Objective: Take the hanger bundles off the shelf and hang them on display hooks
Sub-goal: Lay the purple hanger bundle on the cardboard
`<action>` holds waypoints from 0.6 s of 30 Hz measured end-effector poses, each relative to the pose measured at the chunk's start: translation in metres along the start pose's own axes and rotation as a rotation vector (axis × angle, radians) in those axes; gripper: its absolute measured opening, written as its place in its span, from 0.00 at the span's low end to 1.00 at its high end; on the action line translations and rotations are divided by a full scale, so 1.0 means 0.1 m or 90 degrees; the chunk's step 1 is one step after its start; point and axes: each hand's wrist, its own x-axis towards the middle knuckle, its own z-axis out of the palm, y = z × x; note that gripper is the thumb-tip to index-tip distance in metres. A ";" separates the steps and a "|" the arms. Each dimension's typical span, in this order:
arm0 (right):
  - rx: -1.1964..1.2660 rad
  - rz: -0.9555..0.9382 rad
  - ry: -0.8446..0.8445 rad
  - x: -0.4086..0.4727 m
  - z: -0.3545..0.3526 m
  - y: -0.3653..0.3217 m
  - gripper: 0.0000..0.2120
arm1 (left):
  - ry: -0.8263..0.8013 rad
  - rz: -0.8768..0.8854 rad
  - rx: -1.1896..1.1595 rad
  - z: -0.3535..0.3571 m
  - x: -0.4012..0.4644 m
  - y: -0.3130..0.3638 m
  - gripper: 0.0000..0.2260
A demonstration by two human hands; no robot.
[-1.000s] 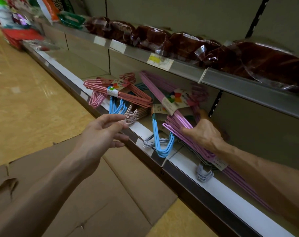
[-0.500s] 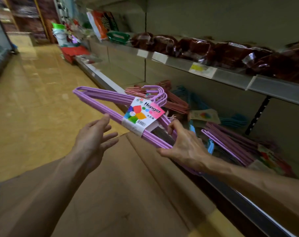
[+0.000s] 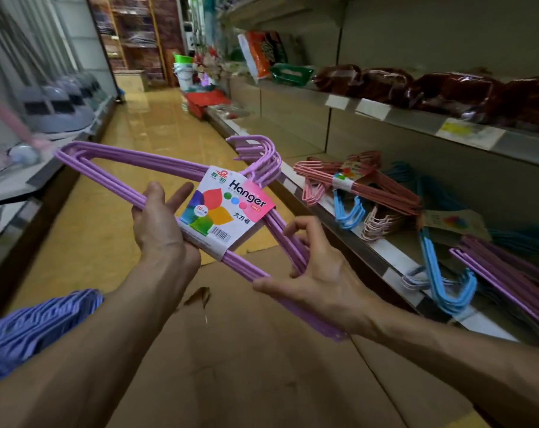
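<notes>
Holding the purple hanger bundle (image 3: 157, 168) between us and the aisle, we have it clear of the shelf (image 3: 394, 267), which lies off at three o'clock. Our left hand (image 3: 160, 223) wraps the lower bars beside the paper label (image 3: 228, 208), thumb over the top, fingers stretched behind the card. Our right hand (image 3: 317, 279) pinches the near end of the same bars with thumb and curled fingers.

The bundle's long axis runs from ten o'clock, where the far shoulder tips out toward the aisle, down to four o'clock under our right wrist. Its stacked hooks (image 3: 262, 156) rise at twelve o'clock, pointing away from us. No display hook shows itself, so we judge the next move turns on swinging those hooks toward wherever one stands; the left hand sits nearer the hooks.

The hangers look like thin coated wire, smooth and rounded, banded tightly by the glossy label, so they should shift as one stiff piece. Pink (image 3: 357, 186), blue (image 3: 441, 273) and more purple bundles (image 3: 509, 273) lie loosely heaped on the shelf at two to four o'clock.
</notes>
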 end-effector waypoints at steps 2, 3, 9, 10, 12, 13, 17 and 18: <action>0.198 0.075 -0.021 0.07 0.06 -0.10 0.37 | -0.014 0.003 0.004 -0.12 0.08 0.15 0.24; 0.278 0.116 -0.031 0.11 0.09 -0.16 0.37 | -0.020 0.001 0.001 -0.19 0.13 0.21 0.25; 0.494 0.254 -0.192 0.28 0.33 -0.40 0.18 | -0.004 0.024 0.037 -0.47 0.06 0.51 0.16; 0.505 0.259 -0.215 0.28 0.40 -0.45 0.13 | -0.010 0.024 0.046 -0.51 0.04 0.55 0.15; 0.534 0.276 -0.255 0.29 0.56 -0.52 0.09 | -0.025 0.034 0.068 -0.60 0.01 0.64 0.15; 0.544 0.286 -0.275 0.29 0.64 -0.55 0.11 | -0.034 0.038 0.082 -0.64 0.00 0.67 0.16; 0.581 0.302 -0.307 0.29 0.93 -0.65 0.11 | -0.048 0.044 0.163 -0.82 -0.02 0.82 0.17; 0.585 0.299 -0.294 0.29 0.98 -0.67 0.12 | -0.048 0.040 0.193 -0.85 -0.02 0.86 0.17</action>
